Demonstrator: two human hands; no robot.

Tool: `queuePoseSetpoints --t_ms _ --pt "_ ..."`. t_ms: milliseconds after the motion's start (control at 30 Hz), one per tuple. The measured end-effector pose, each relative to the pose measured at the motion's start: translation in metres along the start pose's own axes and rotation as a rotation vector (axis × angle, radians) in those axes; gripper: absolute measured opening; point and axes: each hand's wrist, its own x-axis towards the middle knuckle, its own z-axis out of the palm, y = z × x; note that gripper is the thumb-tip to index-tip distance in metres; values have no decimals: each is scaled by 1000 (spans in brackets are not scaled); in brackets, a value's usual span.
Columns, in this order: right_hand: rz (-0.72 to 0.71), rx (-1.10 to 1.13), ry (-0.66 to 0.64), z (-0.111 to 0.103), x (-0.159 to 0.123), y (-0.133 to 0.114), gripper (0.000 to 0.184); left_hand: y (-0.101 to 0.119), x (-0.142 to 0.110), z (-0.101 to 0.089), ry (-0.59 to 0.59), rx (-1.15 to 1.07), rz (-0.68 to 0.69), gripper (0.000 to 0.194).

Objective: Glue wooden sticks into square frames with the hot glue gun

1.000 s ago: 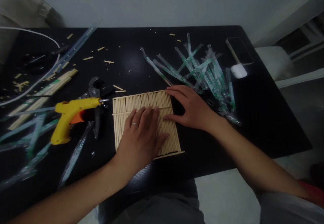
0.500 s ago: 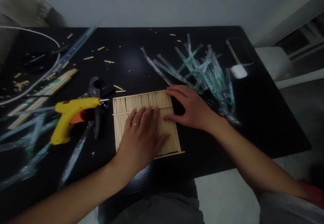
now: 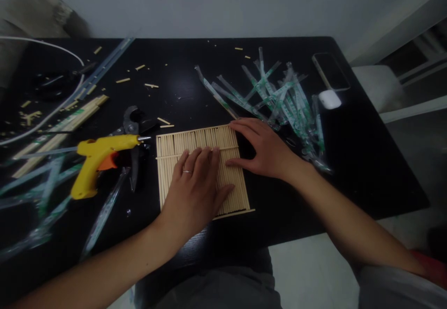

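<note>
A square panel of thin wooden sticks (image 3: 230, 183) lies flat on the black table, its sticks side by side. One cross stick (image 3: 165, 157) runs over it in the upper part, and others edge it at top and bottom. My left hand (image 3: 195, 178) rests flat on the panel, fingertips along the cross stick, a ring on one finger. At the panel's upper right corner, my right hand (image 3: 261, 147) touches the edge with fingers and thumb spread apart. Left of the panel lies a yellow glue gun (image 3: 92, 160) with an orange trigger, its nozzle pointing at the panel.
Black-handled pliers or cutters (image 3: 133, 160) lie under the glue gun. Clear wrappers (image 3: 282, 95) heap at the back right, beside a phone (image 3: 330, 70) and a white case (image 3: 329, 99). Bundled sticks (image 3: 66, 132), a white cable (image 3: 49, 113) and stick scraps (image 3: 123, 80) are at left.
</note>
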Motion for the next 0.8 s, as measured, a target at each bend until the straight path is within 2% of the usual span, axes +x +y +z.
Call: queuePoseSetpoints --t_ms 100,233,333,533,800 --pt "8 1 4 -1 0 0 76 0 -1 0 4 -8 2 70" --pt "29 20 -6 -3 0 1 55 -1 -1 2 8 -23 -7 70" --pt "34 25 -24 -3 0 3 48 -1 0 2 8 -27 -12 70" --pt "22 25 -9 -2 0 4 51 -3 1 -1 24 -40 6 66" --pt "11 7 -7 0 -1 4 57 -14 4 0 82 -51 -14 47"
